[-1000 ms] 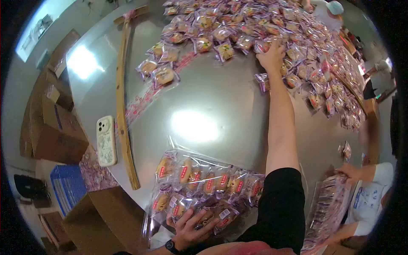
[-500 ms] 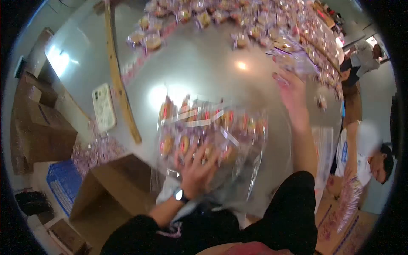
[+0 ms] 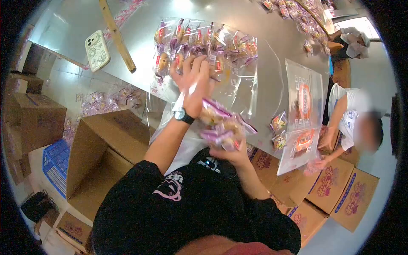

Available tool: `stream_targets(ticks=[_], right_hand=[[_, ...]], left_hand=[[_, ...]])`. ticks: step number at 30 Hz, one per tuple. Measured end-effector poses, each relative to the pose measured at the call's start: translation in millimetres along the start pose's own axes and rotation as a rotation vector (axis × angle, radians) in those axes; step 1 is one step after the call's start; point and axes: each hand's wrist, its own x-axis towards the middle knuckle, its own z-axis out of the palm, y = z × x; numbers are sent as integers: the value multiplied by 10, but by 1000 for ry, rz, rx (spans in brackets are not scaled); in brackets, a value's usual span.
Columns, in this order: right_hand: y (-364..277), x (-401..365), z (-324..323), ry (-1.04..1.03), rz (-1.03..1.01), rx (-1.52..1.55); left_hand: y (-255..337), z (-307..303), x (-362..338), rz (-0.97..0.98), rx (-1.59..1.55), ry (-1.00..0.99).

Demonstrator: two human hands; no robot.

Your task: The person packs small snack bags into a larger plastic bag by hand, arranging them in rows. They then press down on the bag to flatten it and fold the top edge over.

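Note:
A large clear plastic bag [image 3: 244, 87] lies on the metal table, with rows of individually wrapped cookies [image 3: 199, 37] inside it. My left hand [image 3: 194, 83], a watch on its wrist, rests over the near row in the bag with its fingers stretched out. Close to my body, just right of my left wrist, my right hand [image 3: 233, 154] is closed on several wrapped cookies [image 3: 223, 127] in clear and purple film. Those packets are slightly blurred and overlap the bag's near end in this view.
Two loose packets [image 3: 279, 131] lie right of the bag, beside a stack of printed bags [image 3: 304, 97]. A phone [image 3: 97, 50] and a wooden strip [image 3: 117, 36] are at left. An open carton [image 3: 108, 153] stands below the table edge. A co-worker [image 3: 348, 114] is at right.
My right hand has come from the packet pile at the far right back towards my body, now with wrapped cookies in it. My left hand stays at the bag; the view has tilted down.

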Motion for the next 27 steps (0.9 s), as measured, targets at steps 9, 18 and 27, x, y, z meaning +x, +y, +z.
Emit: stream_targets(ticks=[9,18,27], right_hand=[[-242,60,-2,157,-520,-1037],[-547,-40,-148,32,-366,-1232],[50,100,-34,302,-523,-885]], left_hand=[[49,-52,39,51,163,-50],[67,-121,79,24,69,-37],[69,-116,72,7,35,-16]])
